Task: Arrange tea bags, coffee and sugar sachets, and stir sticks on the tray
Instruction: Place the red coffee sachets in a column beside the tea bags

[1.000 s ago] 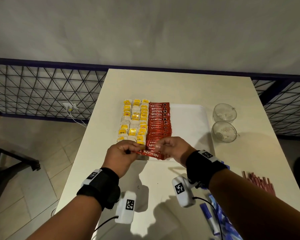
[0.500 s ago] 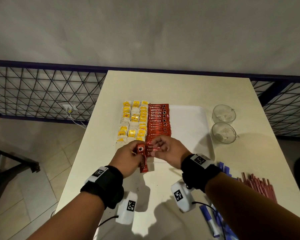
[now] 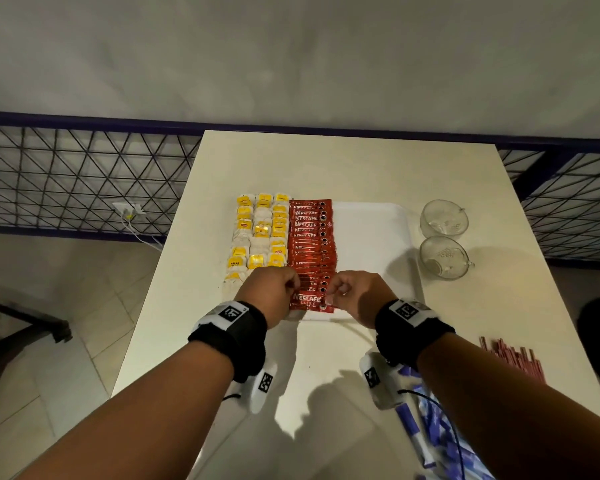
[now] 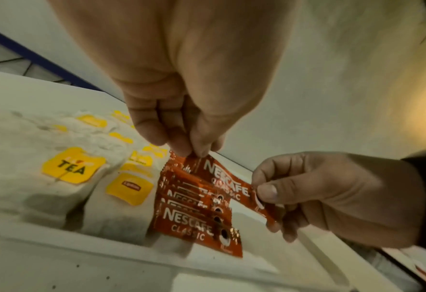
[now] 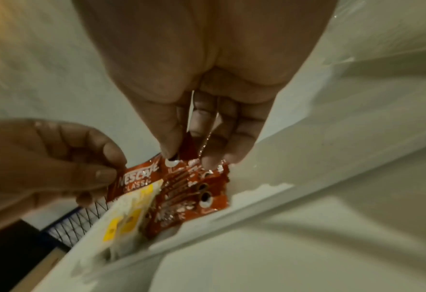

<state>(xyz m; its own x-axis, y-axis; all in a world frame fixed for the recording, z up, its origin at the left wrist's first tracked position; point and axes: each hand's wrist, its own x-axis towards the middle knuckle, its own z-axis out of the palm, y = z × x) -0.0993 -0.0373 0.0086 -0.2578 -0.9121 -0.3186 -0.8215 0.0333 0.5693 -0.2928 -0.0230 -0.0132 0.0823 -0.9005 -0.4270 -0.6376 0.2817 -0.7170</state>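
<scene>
Obs.: one red Nescafé Classic sachet (image 4: pixel 225 184) is held flat by its two short ends, just above the near end of the coffee sachet column (image 3: pixel 312 244) on the white tray (image 3: pixel 371 233). The left hand (image 3: pixel 269 294) pinches the sachet's left end between thumb and curled fingers; the right hand (image 3: pixel 355 292) pinches the opposite end the same way. Neither hand holds anything else.

Layout: Lipton tea bags (image 3: pixel 260 233) fill three columns on the tray's left side, touching the coffee column. The right part of the tray is bare. Red stir sticks (image 3: pixel 513 358) and blue-and-white sachets (image 3: pixel 433 420), probably sugar, lie on the table (image 3: pixel 326 161) off the tray. Two glass cups (image 3: pixel 444 237) stand beside the tray.

Handling, judged: the sachet looks light, thin and flexible, with a glossy film that may slip. The crimped end seals are the best hold; squeezing the middle would shift the powder and buckle it. Laid overlapping its neighbour, it could nudge the row.
</scene>
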